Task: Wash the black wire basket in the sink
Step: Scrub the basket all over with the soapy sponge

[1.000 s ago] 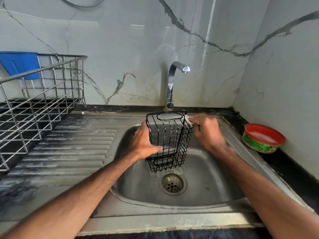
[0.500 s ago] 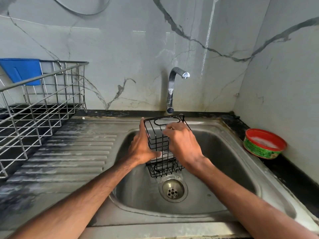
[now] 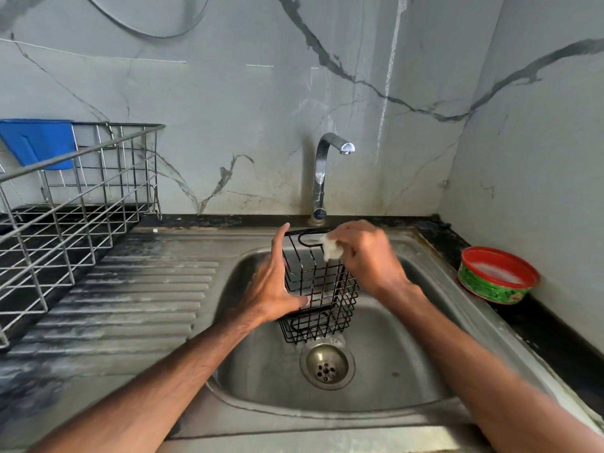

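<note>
On my feed the black wire basket (image 3: 322, 289) stands upright inside the sink (image 3: 408, 371), at the middle of the bowl, with its lower end just above the drain (image 3: 327, 366). I cannot tell whether its bottom touches the sink floor or hangs just off it.

My left hand (image 3: 274, 286) holds the basket by its left side. The hand is spread wide. The forefinger runs straight up along the left edge to the top rim, and the thumb lies across the lower front wires and presses on them. The other fingers are hidden behind the hand and the wires, so I cannot say how they lie.

My right hand (image 3: 369, 256) is at the basket's upper right. Its fingers are curled round a small white pad (image 3: 331, 248) and pinch it against the top rim, just beside the oval loop of wire there. This hand is a little blurred.

The tap (image 3: 322, 171) stands behind the sink, and its spout points right, above the basket. On the draining board to the left sits a metal dish rack (image 3: 75, 207) with a blue plastic piece (image 3: 39, 142) at its far corner. On the dark counter to the right, well apart from the basket, is a green tub (image 3: 496, 276) with a red rim and white soap inside.
</note>
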Tool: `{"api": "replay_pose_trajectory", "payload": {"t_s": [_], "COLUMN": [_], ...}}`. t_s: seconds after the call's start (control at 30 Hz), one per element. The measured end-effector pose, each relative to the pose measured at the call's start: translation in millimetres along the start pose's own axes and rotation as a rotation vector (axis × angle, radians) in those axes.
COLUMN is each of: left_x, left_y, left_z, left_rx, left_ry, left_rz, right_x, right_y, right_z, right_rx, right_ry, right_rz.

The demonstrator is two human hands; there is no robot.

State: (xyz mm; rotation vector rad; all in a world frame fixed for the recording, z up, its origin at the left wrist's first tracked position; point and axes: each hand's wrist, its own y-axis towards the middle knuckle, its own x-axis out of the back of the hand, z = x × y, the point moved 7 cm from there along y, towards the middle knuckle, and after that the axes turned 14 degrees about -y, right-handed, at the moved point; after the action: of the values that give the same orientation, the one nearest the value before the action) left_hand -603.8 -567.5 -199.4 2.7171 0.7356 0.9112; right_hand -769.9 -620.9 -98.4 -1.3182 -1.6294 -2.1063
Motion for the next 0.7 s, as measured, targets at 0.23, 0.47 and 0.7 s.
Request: {"api": "replay_pose_trajectory", "payload": {"t_s": [0.23,0.47,0.7], "left_x": [-1.6,-3.1,2.2], "left_y": [-8.0,-4.8,-8.1], "left_z": [-12.5,-10.6,-13.5], "left_rx": [-0.021,-0.051,-0.035], "left_ry": [0.051,0.035,0.011], "left_rz": [0.074,0.070,0.079], "right_x": [3.1,-30.3,-18.4], "right_y": [-0.4,4.4,5.1], "right_z": [-81.5,8.9,-27.6], "right_rx": [-0.450,-0.009,-0.047], "right_ry": [-0.070,-0.028,-0.073], "right_rz": [-0.102,0.062,0.055]}}
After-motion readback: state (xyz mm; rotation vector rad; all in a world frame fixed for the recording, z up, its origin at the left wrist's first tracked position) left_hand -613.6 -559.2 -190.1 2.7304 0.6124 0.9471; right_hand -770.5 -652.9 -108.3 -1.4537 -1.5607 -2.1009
